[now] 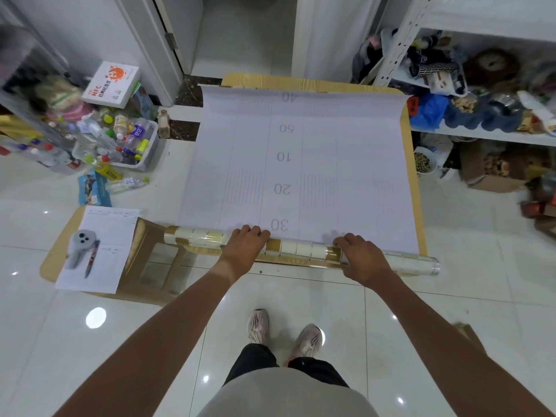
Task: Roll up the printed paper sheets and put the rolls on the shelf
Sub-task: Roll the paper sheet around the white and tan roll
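1. Glossy white floor tiles [90, 341] lie nearest.
2. Both hands rest on a tile-patterned roll [296, 249] at the wooden table's [416, 188] near edge: left hand [245, 248] and right hand [362, 257], fingers curled over the tube.
3. Beyond, a smooth white sheet [301, 164] printed with numbers lies flat on the table.
4. Further right stands a cluttered metal shelf [487, 135].
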